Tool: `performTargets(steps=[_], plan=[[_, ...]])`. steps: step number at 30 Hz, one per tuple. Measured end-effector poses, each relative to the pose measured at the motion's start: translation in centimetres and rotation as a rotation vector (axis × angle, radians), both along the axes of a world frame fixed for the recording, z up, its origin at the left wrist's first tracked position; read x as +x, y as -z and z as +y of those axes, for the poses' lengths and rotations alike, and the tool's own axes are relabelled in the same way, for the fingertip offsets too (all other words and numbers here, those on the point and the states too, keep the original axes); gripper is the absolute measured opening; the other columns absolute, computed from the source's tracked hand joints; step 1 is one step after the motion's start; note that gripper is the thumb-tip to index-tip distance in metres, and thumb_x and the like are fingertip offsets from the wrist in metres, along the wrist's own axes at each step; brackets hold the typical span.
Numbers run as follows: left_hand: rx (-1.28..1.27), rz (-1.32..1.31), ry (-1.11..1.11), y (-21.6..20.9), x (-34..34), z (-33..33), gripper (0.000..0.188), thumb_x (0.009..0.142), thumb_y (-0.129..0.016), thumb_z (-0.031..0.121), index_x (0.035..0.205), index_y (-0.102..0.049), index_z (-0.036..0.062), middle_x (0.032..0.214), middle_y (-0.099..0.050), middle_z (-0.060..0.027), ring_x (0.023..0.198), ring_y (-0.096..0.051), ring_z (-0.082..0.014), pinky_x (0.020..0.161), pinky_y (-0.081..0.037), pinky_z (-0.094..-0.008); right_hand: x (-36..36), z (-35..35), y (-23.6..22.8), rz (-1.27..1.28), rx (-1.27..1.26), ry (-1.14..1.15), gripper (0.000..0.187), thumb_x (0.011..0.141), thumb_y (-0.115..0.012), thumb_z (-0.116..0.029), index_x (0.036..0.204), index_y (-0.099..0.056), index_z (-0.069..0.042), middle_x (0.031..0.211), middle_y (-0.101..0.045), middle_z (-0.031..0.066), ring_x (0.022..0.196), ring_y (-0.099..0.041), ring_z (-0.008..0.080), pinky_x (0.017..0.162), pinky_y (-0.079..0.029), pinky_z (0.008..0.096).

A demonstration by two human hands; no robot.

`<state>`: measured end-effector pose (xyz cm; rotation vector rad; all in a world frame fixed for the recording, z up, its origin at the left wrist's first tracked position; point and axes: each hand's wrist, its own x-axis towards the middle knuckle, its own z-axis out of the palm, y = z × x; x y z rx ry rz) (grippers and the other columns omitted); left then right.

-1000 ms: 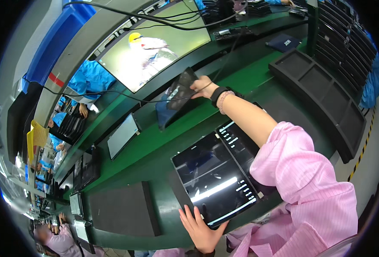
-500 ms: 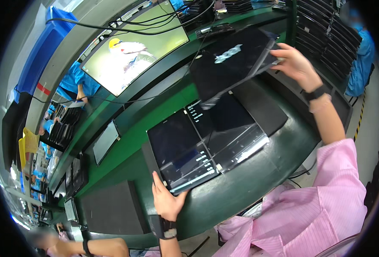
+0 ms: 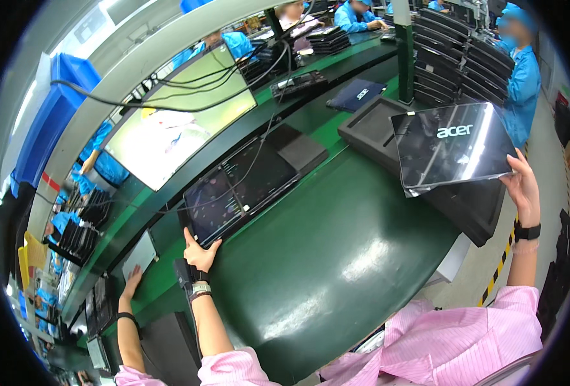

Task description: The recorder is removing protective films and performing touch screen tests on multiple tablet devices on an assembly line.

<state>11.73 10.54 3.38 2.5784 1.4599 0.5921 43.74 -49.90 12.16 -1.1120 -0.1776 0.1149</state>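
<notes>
High on the right, my right hand (image 3: 523, 181) grips the lower right edge of a glossy black screen panel (image 3: 439, 154) with a white logo on its face. The panel is tilted, above a black foam tray (image 3: 476, 215). To the left, my left hand (image 3: 201, 252) has its forefinger and thumb spread against the near left end of a pair of dark screens (image 3: 217, 199). These screens lie side by side on a black foam pad (image 3: 301, 151), with small light marks on them. The undersides of my left fingers are hidden.
A large lit monitor (image 3: 182, 128) stands behind, with loose cables across it. A dark blue panel (image 3: 357, 95) lies at the back. Stacked black trays (image 3: 436, 71) rise at the back right, near a person in blue (image 3: 523, 83). Another person's hand (image 3: 133, 276) is at the left.
The paired screens and pad have slid away to the back left with my left hand. My right hand has carried its panel rightward and turned it, over the foam tray.
</notes>
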Motion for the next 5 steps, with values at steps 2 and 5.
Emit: performTargets(steps=[2,5], plan=[[0.047,-0.055,0.027,2.7,0.6,3.4,0.107,0.06,-0.073,0.053,0.137,-0.016,0.0058,0.105,-0.058,-0.027,0.095,-0.058,-0.0407,0.081,-0.048,-0.0424,-0.4,-1.7,1.0,-0.015,0.033,-0.04,0.041,0.082,-0.055,-0.003,0.121,-0.041,-0.002,0.109,-0.056,0.0106,0.098,-0.059,0.0211,0.082,-0.051,0.0378],[0.031,-0.12,0.068,3.5,1.1,5.7,0.11,0.059,-0.075,0.052,0.139,-0.013,0.0084,0.109,-0.057,-0.0251,0.097,-0.058,-0.0394,0.083,-0.047,-0.0426,-1.5,-2.9,1.9,0.053,0.089,0.097,0.04,0.083,-0.054,-0.005,0.121,-0.042,-0.004,0.11,-0.057,0.0084,0.099,-0.058,0.0208,0.082,-0.051,0.036]])
